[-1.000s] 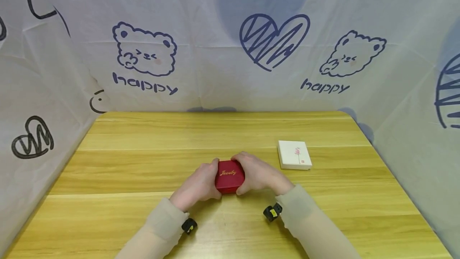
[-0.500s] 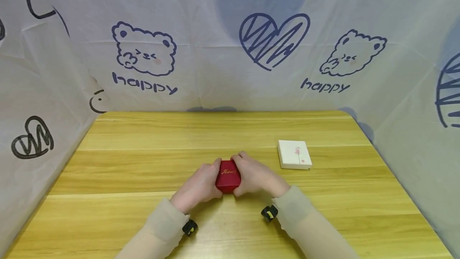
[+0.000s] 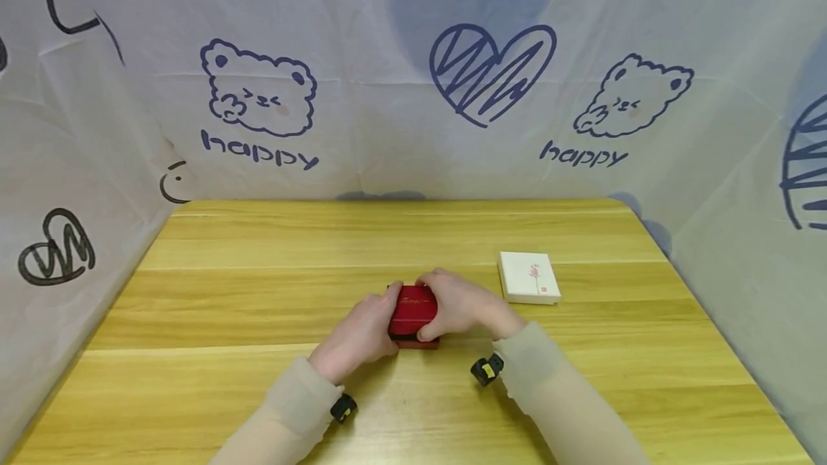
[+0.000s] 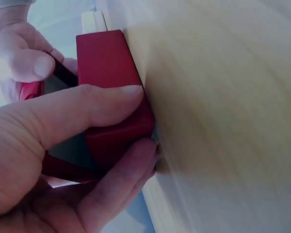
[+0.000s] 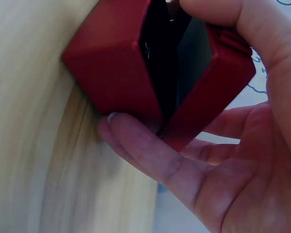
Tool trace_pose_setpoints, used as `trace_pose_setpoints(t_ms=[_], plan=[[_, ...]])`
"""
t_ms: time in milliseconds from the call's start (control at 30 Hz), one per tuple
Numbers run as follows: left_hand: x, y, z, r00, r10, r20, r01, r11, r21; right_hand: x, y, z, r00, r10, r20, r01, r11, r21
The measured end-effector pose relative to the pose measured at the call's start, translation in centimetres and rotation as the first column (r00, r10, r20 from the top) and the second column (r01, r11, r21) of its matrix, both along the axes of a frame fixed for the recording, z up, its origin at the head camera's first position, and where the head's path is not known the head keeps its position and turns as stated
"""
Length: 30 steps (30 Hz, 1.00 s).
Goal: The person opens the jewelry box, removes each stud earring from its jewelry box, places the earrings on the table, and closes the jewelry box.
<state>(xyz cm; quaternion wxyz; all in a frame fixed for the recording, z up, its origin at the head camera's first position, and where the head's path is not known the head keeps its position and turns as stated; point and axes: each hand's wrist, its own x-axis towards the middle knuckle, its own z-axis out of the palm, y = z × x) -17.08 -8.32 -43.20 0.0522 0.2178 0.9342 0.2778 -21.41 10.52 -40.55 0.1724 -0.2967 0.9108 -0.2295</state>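
Note:
A red jewelry box (image 3: 411, 316) with gold lettering stands on the table, its lid raised part way. My left hand (image 3: 360, 329) grips the base (image 4: 106, 58) from the left, with thumb and fingers on opposite sides. From the right, my right hand (image 3: 464, 305) holds the lid (image 5: 203, 87), its thumb at the lid's front edge. Through the gap, a dark lining shows in the right wrist view, with a tiny glint in it; what glints is too small to tell.
A flat white box (image 3: 530, 278) with a pink flower print lies to the right, beyond my right hand. The wooden table (image 3: 258, 242) ends at a printed cloth backdrop (image 3: 375, 128) behind and at both sides.
The lid was down over the base in the earlier frames and is now tilted up at the front. My right thumb has moved onto the lid's front edge; the left hand has barely shifted.

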Motion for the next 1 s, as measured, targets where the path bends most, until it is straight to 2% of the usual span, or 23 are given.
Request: trace_pose_setpoints(t_ms=[233,533,800,1000], plan=[[-0.1,-0.2,-0.1,1.000,0.008,0.024,-0.008,1.000,0.012,0.0,0.4,0.0,1.000,0.003,0.021,-0.003,1.000,-0.010],[0.2,-0.6,0.2,0.990,0.058,0.126,-0.064,0.997,0.043,-0.1,1.3,-0.2,0.994,-0.004,0.113,0.015,0.995,-0.103],[0.3,-1.0,0.4,0.991,0.056,0.122,-0.065,0.996,0.068,-0.3,1.8,-0.3,0.982,-0.055,0.183,0.079,0.989,-0.125],[0.2,-1.1,0.4,0.986,0.063,0.155,-0.075,0.995,0.072,-0.4,2.1,-0.1,0.967,-0.058,0.248,0.099,0.983,-0.157]])
